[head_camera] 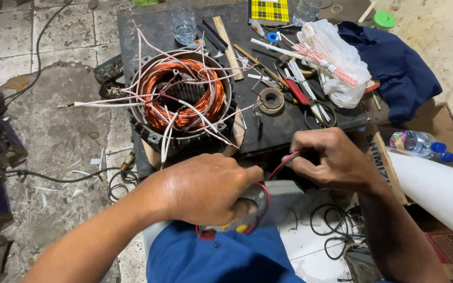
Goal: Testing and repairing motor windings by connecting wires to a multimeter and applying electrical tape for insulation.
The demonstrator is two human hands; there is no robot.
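We hold a grey meter [276,202] and its red lead [284,163].
Left hand [205,188] clasps the meter; right hand [331,157] pinches the lead just beyond it.

Grey device [281,196] mostly hidden under left hand [205,188]; bottle tops cut off.

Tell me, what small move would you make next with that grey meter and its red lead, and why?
Probably draw the red lead free with the right hand and carry it toward the white wire ends of the copper-wound stator. The left hand already steadies the grey meter in the lap, the right hand pinches the lead, and the stator's wires splay out loose on the black table just ahead.
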